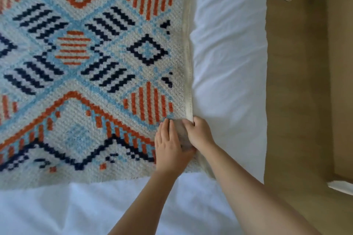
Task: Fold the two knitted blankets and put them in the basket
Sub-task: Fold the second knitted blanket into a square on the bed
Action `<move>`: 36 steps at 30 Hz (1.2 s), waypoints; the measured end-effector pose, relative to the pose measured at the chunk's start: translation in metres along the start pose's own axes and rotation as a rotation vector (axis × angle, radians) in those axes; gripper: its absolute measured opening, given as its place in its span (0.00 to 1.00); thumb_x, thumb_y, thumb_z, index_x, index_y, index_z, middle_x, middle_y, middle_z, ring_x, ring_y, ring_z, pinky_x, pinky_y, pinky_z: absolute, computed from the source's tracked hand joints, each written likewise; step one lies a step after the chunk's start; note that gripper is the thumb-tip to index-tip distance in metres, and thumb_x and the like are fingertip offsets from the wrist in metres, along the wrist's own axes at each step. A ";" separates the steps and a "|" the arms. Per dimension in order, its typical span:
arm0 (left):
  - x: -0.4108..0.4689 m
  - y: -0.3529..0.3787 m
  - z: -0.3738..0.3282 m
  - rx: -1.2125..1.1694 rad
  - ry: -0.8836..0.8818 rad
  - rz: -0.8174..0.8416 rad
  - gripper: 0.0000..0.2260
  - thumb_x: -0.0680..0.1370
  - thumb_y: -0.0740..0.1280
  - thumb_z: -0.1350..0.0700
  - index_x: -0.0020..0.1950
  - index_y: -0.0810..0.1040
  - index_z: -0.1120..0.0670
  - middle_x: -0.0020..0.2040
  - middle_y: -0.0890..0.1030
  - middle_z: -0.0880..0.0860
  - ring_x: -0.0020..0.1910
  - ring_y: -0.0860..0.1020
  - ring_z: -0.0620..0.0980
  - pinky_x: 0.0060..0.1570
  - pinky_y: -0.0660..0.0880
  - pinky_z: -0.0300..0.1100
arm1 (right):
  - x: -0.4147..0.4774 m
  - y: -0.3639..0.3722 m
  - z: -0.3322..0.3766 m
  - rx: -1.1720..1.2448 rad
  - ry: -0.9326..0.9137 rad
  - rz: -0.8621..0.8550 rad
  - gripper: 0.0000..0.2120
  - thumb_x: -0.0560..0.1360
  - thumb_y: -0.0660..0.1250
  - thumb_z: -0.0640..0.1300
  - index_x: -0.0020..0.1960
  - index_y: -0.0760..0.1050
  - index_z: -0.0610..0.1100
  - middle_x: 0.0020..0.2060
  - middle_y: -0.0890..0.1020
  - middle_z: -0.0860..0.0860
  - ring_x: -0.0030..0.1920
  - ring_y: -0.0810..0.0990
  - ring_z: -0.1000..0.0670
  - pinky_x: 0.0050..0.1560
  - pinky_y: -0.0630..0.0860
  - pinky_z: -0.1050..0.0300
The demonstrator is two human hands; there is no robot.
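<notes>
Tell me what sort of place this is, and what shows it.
Probably a bedroom: a knitted blanket is spread over a bed with white bedding, a tan floor runs alongside, and the left hand presses the blanket while the right hand grips its edge.
</notes>
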State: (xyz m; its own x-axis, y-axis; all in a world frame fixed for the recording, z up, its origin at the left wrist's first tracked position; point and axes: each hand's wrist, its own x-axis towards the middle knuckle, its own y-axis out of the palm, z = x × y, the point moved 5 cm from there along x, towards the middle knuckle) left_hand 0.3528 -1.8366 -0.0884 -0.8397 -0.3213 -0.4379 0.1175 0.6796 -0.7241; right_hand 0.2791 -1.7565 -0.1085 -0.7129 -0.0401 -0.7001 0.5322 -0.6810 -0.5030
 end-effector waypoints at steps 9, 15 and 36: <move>-0.059 -0.005 0.018 -0.676 -0.350 -0.090 0.23 0.68 0.72 0.54 0.61 0.71 0.49 0.57 0.76 0.50 0.56 0.76 0.48 0.52 0.76 0.47 | -0.056 0.028 0.041 0.306 0.026 0.288 0.12 0.76 0.65 0.48 0.38 0.68 0.43 0.31 0.73 0.48 0.30 0.73 0.50 0.34 0.73 0.54; -0.087 -0.043 0.082 -0.618 -0.539 -0.082 0.06 0.73 0.60 0.65 0.37 0.69 0.57 0.30 0.71 0.52 0.29 0.68 0.50 0.27 0.63 0.40 | -0.089 0.059 0.074 0.435 -0.034 0.143 0.10 0.76 0.64 0.47 0.43 0.68 0.40 0.35 0.70 0.44 0.36 0.70 0.48 0.36 0.69 0.53; -0.154 -0.346 0.430 -0.495 -0.289 -0.278 0.08 0.80 0.60 0.50 0.45 0.71 0.53 0.35 0.78 0.52 0.32 0.73 0.51 0.34 0.70 0.46 | -0.222 0.368 0.284 0.240 -0.281 0.093 0.17 0.77 0.63 0.43 0.32 0.63 0.43 0.31 0.75 0.48 0.35 0.76 0.50 0.43 0.74 0.52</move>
State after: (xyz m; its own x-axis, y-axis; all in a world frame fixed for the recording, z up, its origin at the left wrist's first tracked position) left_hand 0.6691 -2.3055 0.0004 -0.6186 -0.6477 -0.4448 -0.4014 0.7472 -0.5298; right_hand 0.5040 -2.2060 0.0056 -0.7816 -0.2862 -0.5542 0.5023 -0.8156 -0.2873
